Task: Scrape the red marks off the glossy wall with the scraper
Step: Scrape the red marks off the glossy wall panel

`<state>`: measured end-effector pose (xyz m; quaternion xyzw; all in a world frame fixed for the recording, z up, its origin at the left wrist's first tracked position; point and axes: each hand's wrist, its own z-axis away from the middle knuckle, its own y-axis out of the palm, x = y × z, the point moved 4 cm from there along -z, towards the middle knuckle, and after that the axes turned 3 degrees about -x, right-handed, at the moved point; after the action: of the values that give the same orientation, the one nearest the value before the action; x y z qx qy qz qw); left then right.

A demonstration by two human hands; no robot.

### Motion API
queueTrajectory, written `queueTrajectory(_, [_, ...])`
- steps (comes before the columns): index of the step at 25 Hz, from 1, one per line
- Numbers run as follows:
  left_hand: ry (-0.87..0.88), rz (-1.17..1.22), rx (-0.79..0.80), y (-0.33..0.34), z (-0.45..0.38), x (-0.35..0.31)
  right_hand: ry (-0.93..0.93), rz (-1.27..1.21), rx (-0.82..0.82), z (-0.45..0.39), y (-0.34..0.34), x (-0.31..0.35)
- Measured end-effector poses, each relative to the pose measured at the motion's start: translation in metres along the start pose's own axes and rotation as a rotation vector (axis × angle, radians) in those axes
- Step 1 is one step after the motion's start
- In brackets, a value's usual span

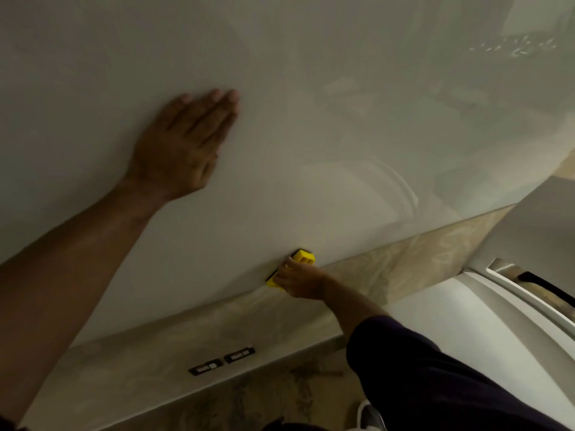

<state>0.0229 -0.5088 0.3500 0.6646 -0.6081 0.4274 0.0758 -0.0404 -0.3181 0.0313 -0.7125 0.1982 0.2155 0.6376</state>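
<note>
Clearly the risk starts on the left: the left hand [183,144] lies flat on the glossy wall [311,88], fingers together, its grip open and holding nothing — a brace only. If weight goes through that palm on so slick a surface, it could slide and throw the whole body off balance.

Lower and to the right, the right hand [297,279] has its grip closed around the yellow scraper [303,259], which is pressed to the wall just above where the wall meets the beige marbled band [217,325]. No red marks show near the tool or anywhere on the visible wall, so I cannot tell whether any are left; they may be hidden under the hand. The blade edge itself is hidden too. Judging from the low reach, a steep angle or a hard push could gouge the gloss — or the tool could skid down off the wall onto the band and chip the seam.

Further right, a pale curved appliance [497,321] stands close to the working arm; a sudden slip could knock the elbow into it.
</note>
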Motion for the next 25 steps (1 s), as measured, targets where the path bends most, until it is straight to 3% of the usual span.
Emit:
queueTrajectory(3, [0.109,0.013,0.018,0.027,-0.015,-0.038,-0.054,0.12,-0.096,0.049,0.011,-0.02])
queueTrajectory(6, [0.188,-0.009,-0.002,0.047,-0.028,-0.07,0.036,0.045,0.001,0.082,0.019,-0.033])
queueTrajectory(8, [0.255,-0.038,0.02,0.061,-0.035,-0.093,0.05,-0.017,0.008,0.075,0.024,-0.029])
queueTrajectory(13, [0.385,-0.109,0.077,0.083,-0.038,-0.129,-0.109,0.034,-0.16,0.027,0.062,0.025])
queueTrajectory(17, [0.387,-0.11,0.064,0.083,-0.038,-0.129,-0.073,0.038,-0.34,0.047,0.052,0.004])
queueTrajectory(21, [0.393,-0.126,0.071,0.084,-0.036,-0.131,-0.008,-0.048,-0.386,0.06,0.047,-0.013])
queueTrajectory(23, [0.391,-0.12,0.06,0.084,-0.036,-0.131,0.054,-0.148,-0.4,0.057,0.043,-0.014])
queueTrajectory(25, [0.369,-0.088,0.045,0.082,-0.038,-0.13,0.161,-0.151,-0.513,0.059,0.029,-0.023])
